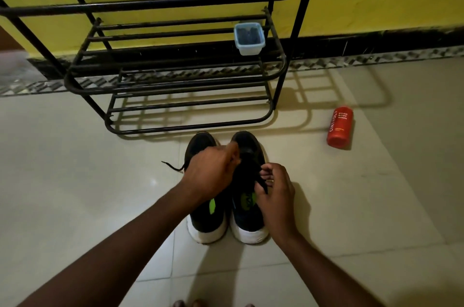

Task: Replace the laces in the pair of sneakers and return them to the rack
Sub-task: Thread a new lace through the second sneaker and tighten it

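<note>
Here the right sneaker (247, 216) stands on the tiled floor (75, 181) touching the left sneaker (206, 226), both toes pointing to twelve o'clock, probably so each shoe is reachable without shifting. The right hand (276, 188) comes in from five o'clock, wrist bent, thumb and fingers pinching the black lace (261, 185) above the tongue. The left hand (211, 176) reaches from seven o'clock across the left sneaker, fingers bunched onto the same lace nearer the toe, seemingly to keep it taut for threading. A loose lace end (173, 168) trails off at nine o'clock. The rack (175, 128) stands at twelve o'clock, close for the return, with a small tub (249, 39) on one shelf. A red bottle (339, 127) lies at two o'clock.
</note>
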Tool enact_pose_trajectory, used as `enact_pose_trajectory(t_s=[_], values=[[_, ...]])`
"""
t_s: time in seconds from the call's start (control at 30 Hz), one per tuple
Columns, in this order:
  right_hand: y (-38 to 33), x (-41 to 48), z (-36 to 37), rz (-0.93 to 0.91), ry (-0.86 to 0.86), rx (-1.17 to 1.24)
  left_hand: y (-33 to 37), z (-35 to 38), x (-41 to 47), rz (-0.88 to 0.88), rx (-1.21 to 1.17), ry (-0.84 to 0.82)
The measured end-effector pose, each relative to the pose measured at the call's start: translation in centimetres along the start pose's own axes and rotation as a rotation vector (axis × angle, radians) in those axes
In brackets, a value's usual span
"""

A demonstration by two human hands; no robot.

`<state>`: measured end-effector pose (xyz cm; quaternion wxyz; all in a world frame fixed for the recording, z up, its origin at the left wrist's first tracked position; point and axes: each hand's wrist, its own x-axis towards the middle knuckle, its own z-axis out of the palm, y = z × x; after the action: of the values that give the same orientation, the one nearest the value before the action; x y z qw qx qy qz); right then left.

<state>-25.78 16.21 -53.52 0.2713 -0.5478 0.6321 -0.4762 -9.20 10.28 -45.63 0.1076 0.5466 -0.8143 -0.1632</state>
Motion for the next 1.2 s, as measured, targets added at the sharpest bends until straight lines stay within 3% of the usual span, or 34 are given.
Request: enact_pose_trajectory(t_s=[0.13, 0.43, 0.57, 0.67, 0.73, 0.93, 1.2], values=[[0.0, 0.1, -0.1, 0.000, 0.004, -0.013, -0.1, 0.5, 0.2, -0.009, 0.226, -0.155], [-0.6, 0.5, -0.7, 0.066, -0.047, -0.019, -0.2, -1.5, 0.6, 0.064, 0.171, 0.021], [-3.0, 1.7, -2.1, -0.011, -0.102, -0.017, 0.0, -4.1, 0.6, 0.112, -0.119, 0.106], [-6.1, 3.6, -2.4, -0.060, -0.265, 0.171, 0.8, -6.2, 0.3, 0.121, -0.424, 0.190], [-7.7, 5.1, -2.1, -0.031, -0.354, 0.269, 0.7, -7.2, 0.3, 0.106, -0.493, 0.255], [-9.2, 8.2, -2.3, 0.019, -0.200, 0.376, -4.5, -6.5, -0.6, -0.115, -0.422, 0.314], [-7.4, 8.6, -1.9, -0.088, -0.108, 0.091, -6.4, -3.8, -2.2, -0.230, -0.178, 0.230]])
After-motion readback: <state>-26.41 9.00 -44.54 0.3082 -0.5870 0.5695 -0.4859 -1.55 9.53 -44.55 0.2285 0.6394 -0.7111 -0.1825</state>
